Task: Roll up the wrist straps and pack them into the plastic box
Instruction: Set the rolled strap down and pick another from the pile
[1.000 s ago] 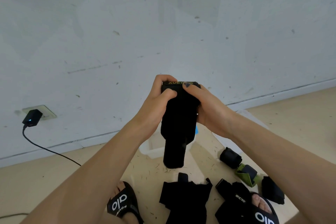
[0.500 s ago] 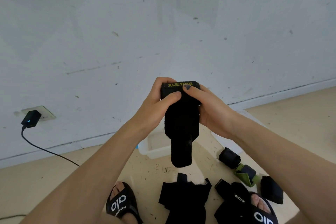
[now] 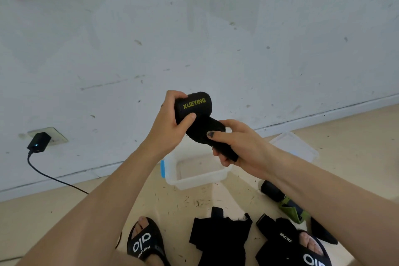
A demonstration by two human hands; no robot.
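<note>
A black wrist strap (image 3: 197, 112) with yellow lettering is held up in front of the wall, its upper end rolled into a thick coil. My left hand (image 3: 170, 123) grips that coil. My right hand (image 3: 233, 144) grips the loose tail lower right, thumb on top. Directly below them on the floor stands the clear plastic box (image 3: 194, 177) with a blue clip; its inside looks bare. Several loose black straps (image 3: 220, 237) lie near my feet. A rolled black strap (image 3: 272, 192) and a green and black one (image 3: 293, 209) lie to the right.
The box lid (image 3: 295, 147) lies on the floor right of the box. My two feet in black slides (image 3: 144, 242) stand at the bottom. A black charger (image 3: 38, 142) sits in a wall socket at left, its cable trailing over the floor. The white wall is close ahead.
The strap hung straight down from both hands; now its top is rolled into a coil in my left hand, and my right hand has slid down and right along the tail.
</note>
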